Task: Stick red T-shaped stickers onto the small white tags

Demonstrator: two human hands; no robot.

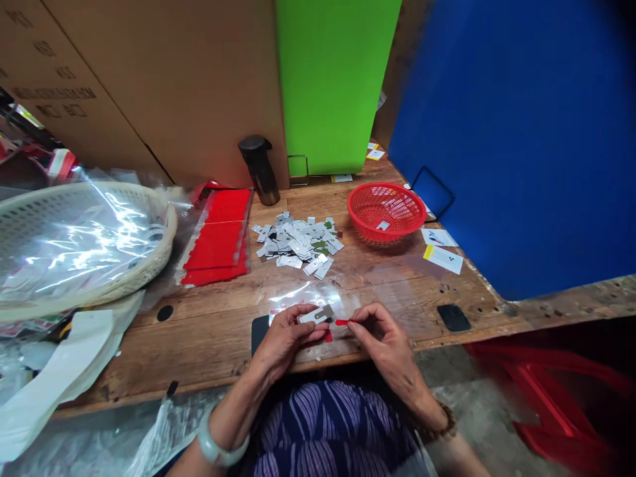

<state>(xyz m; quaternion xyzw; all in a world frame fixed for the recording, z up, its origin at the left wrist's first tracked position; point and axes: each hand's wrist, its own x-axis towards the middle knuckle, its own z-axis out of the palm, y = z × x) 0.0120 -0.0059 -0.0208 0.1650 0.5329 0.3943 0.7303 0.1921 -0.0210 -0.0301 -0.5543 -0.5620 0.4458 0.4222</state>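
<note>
Close to the table's front edge, my left hand (284, 336) is closed on a small flat metal plate (318, 316) with a slot in it. Under those fingers a bit of red material (326, 336) shows; whether the hand grips it too I cannot tell. Just to the right, my right hand (385, 338) pinches a thin red strip (344, 322) between thumb and forefinger, its tip pointing at the plate with a small gap. Beyond both hands lies a heap of similar small metal plates (298, 242), a few green and dark ones among them.
A red basket (386, 222) with one plate inside stands right of the heap. Left of it lie red sheets (221, 232) in clear plastic, and a large white basket (124, 288) of plastic bags. A dark bottle (261, 171) leans near the cardboard. Blue (521, 146) and green (332, 86) panels stand behind.
</note>
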